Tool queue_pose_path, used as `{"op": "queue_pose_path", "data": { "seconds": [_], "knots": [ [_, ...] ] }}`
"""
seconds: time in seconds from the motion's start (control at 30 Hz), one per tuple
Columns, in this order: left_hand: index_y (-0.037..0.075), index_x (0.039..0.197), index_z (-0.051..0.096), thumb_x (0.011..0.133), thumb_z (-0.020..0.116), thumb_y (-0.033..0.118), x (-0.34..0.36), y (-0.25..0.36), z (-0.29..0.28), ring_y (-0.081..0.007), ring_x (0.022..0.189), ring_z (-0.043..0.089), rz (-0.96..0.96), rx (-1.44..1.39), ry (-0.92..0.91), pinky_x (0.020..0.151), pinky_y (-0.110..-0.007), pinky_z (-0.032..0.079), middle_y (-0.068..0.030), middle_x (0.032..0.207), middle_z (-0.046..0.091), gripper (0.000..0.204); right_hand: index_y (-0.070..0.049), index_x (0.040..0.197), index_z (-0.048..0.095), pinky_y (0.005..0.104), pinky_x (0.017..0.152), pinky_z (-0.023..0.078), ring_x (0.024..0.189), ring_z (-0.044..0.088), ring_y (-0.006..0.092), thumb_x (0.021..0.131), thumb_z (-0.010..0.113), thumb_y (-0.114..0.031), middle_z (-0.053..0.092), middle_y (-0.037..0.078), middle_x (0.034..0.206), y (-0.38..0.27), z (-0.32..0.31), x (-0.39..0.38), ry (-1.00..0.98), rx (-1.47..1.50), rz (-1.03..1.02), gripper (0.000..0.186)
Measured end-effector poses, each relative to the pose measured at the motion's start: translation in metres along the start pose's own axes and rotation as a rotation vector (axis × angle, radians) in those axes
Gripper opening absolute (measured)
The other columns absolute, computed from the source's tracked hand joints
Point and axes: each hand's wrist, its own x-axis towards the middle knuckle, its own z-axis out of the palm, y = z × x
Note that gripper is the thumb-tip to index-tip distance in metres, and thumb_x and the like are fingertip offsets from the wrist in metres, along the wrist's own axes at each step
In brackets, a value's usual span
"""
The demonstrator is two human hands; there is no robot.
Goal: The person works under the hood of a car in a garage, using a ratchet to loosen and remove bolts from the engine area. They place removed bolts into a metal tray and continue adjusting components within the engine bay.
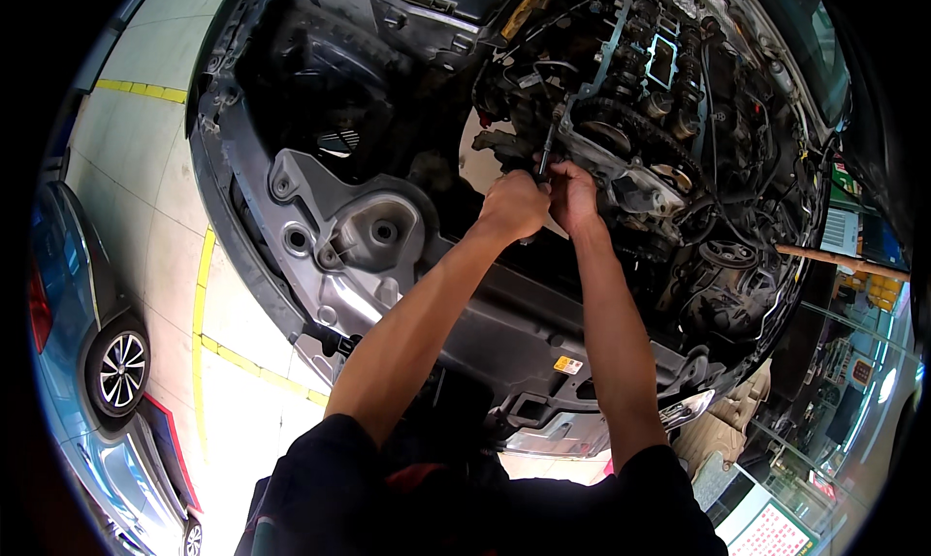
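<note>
Over the front of an open engine bay, my left hand [516,207] is closed in a fist beside the engine. A slim metal rod, which looks like a socket wrench's extension bar [549,145], rises from between my hands toward the engine's near side. My right hand [575,197] is closed too, its fingers curled about the rod's lower end. What lies inside my left fist is mostly hidden. The engine [645,66] has its top uncovered, with camshafts, a timing chain [630,115] and a pale blue gasket edge showing.
The grey front crossmember [504,338] runs beneath my forearms. A dark metal bracket [364,222] stands to the left. Hoses and a pulley [727,254] lie right of the engine. A blue car [82,333] is parked far left beside yellow floor lines [202,294]. Glass cabinets [853,391] stand right.
</note>
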Motion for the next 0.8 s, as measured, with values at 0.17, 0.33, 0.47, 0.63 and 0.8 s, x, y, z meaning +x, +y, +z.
{"op": "queue_pose_path", "data": {
  "seconds": [0.17,0.33,0.47,0.63,0.8],
  "knots": [
    [-0.007,0.095,0.061,0.092,0.054,0.033,0.006,0.005,0.003,-0.0318,0.074,0.068,0.08,0.118,0.088,0.077,-0.041,0.051,-0.0201,0.082,0.068,0.04,-0.005,0.097,0.06,0.0308,0.07,0.044,0.069,0.054,0.0172,0.089,0.051,-0.022,0.059,0.006,0.089,-0.005,0.005,-0.003,-0.041,0.043,-0.032,0.021],
    [-0.004,0.096,0.061,0.094,0.051,0.033,0.01,0.004,0.01,-0.0313,0.074,0.067,0.071,0.1,0.136,0.07,-0.04,0.054,-0.0202,0.089,0.066,0.038,-0.005,0.108,0.061,0.0319,0.066,0.044,0.065,0.051,0.0161,0.093,0.053,-0.034,0.057,0.002,0.083,0.002,0.009,0.0,0.061,0.038,-0.018,0.034],
    [0.005,0.089,0.059,0.101,0.041,0.03,0.015,-0.007,0.003,-0.016,0.058,0.055,-0.303,-0.991,-0.232,0.048,-0.031,0.047,-0.0046,0.071,0.057,0.034,-0.006,0.113,0.062,0.0296,0.051,0.041,0.056,0.047,0.0111,0.092,0.058,-0.036,0.048,-0.003,0.067,-0.012,0.018,-0.024,-0.216,0.074,0.104,0.037],
    [0.006,0.092,0.058,0.095,0.053,0.036,0.009,0.004,0.006,-0.0145,0.059,0.054,-0.237,-1.099,-0.249,0.046,-0.029,0.045,-0.0019,0.072,0.056,0.031,-0.006,0.104,0.066,0.0288,0.052,0.041,0.056,0.043,0.0104,0.089,0.063,-0.041,0.041,-0.004,0.064,-0.019,0.01,-0.011,0.032,-0.169,0.089,0.038],
    [0.002,0.087,0.061,0.091,0.06,0.037,0.013,-0.015,0.016,-0.0159,0.054,0.054,-0.185,-0.355,0.194,0.047,-0.03,0.046,-0.0053,0.07,0.059,0.035,-0.004,0.096,0.065,0.0242,0.056,0.037,0.06,0.044,0.0085,0.083,0.074,-0.034,0.052,-0.003,0.071,-0.012,0.019,-0.007,0.036,-0.137,0.025,0.034]
  ]
}}
